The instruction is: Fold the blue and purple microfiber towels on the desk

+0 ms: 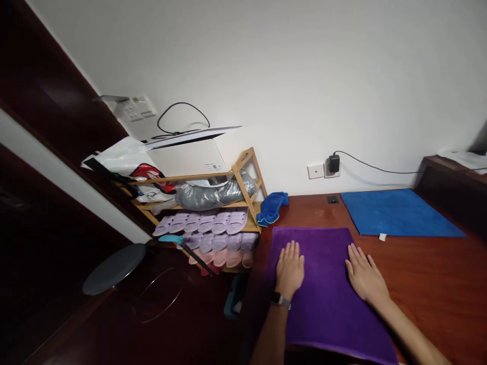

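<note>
A purple cloth (pixel 323 284) lies spread out on the reddish-brown wooden desk (pixel 429 274), its near end reaching the desk's front edge. Flat on its left part rests my left hand (pixel 290 270), fingers stretched out, a watch on the wrist. My right hand (pixel 363 274) lies flat along the cloth's right edge, fingers extended. Neither hand grips anything. Farther back on the right, a blue cloth (pixel 399 213) is laid out flat with a small white tag at its near edge. A crumpled blue cloth (pixel 273 208) sits at the desk's back left corner.
Left of the desk stands a wooden rack (pixel 249 177) with rows of slippers (pixel 216 223) and a white box (pixel 190 157) on top. A round dark stool (pixel 114 268) is farther left. A black charger (pixel 334 163) is plugged into the wall, its cable running right.
</note>
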### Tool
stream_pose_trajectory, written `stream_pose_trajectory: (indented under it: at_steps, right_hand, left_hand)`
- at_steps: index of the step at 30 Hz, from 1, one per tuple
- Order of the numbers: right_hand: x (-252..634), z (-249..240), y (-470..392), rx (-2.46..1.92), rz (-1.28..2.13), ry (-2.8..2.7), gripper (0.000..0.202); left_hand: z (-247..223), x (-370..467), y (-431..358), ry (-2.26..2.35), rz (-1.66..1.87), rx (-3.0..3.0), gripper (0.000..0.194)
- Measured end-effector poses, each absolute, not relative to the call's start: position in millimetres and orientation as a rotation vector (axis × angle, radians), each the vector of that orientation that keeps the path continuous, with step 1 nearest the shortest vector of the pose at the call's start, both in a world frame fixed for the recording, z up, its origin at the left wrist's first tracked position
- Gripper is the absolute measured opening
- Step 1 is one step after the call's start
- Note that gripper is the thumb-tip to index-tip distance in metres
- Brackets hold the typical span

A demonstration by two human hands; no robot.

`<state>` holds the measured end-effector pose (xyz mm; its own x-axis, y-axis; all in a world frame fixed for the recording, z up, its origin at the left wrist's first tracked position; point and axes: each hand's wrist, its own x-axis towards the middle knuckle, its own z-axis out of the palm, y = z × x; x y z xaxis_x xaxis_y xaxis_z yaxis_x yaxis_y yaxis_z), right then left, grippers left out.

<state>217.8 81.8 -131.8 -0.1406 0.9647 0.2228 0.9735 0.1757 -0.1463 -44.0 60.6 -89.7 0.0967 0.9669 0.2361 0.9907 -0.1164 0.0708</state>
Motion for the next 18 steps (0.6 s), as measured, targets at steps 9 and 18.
stream_pose_trajectory:
  at_steps: [9, 18]
  right_hand:
    - [222.8, -137.9, 91.5, -1.906, -0.059, -2.196, 0.071]
    - [214.6, -120.5, 115.5, -1.965, 0.023, -2.242, 0.069]
  left_hand:
    - [-97.7, -84.5, 49.9, -2.096, -0.339, -2.051, 0.056]
    - [-94.9, -86.6, 46.9, -2.082, -0.313, -2.044, 0.054]
